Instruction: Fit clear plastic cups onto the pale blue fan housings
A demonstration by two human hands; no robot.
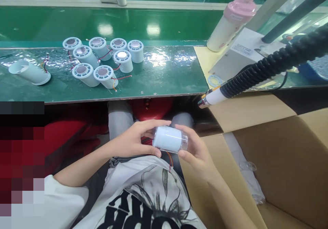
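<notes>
Over my lap, both hands grip one light-blue cylindrical housing (167,138) that sits inside a clear plastic sleeve. My left hand (143,138) closes round its left end, thumb below and fingers above. At the clear right end, my right hand (196,150) pinches the sleeve between thumb and fingers. Thin red and yellow wires (169,159) hang beneath the housing. On the green bench ahead stands a group of similar light-blue cylinders (84,56) with round silvery centres, some with red and black wires. A tilted, hollow light-blue cylinder (30,72) is apart from them at the left.
An open cardboard box (284,154) stands at my right, with clear plastic pieces inside. Above it, a black corrugated hose (263,68) slants in, ending in a white-and-metal tip. A pink-lidded bottle (225,27) and a white metal box (246,48) occupy the bench's right.
</notes>
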